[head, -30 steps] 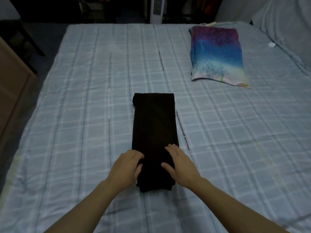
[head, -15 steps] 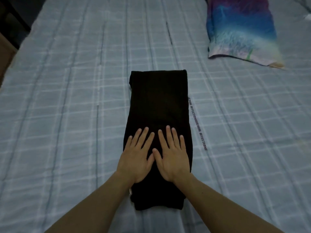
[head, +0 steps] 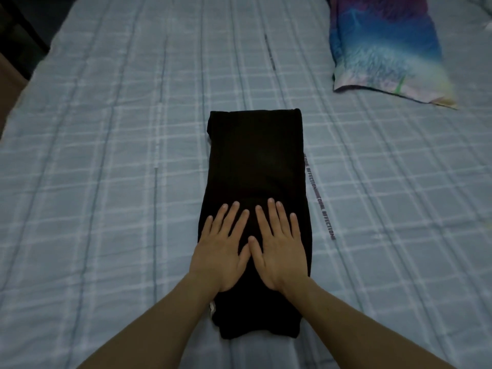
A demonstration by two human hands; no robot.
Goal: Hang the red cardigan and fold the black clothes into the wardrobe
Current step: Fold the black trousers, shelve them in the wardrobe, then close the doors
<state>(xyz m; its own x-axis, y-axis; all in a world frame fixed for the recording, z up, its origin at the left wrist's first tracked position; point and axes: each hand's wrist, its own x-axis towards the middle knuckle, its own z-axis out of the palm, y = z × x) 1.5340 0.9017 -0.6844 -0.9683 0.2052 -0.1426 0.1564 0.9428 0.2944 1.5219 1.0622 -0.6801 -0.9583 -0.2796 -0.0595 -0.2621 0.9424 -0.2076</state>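
A black garment point(head: 255, 161), folded into a long narrow strip, lies lengthwise on the bed in the middle of the head view. My left hand point(head: 223, 249) and my right hand point(head: 278, 246) rest flat on its near half, side by side, palms down and fingers spread. Neither hand grips the cloth. The near end of the strip shows between my forearms. No red cardigan and no wardrobe are in view.
The bed point(head: 106, 182) has a pale blue checked sheet with a printed line of text point(head: 319, 198) just right of the garment. A multicoloured pillow point(head: 386, 46) lies at the far right. Dark floor and a wooden edge point(head: 8, 75) show at the far left.
My hands went from holding the near end of the strip to lying flat on top of it, then slid slightly forward. The view dipped down and closer.
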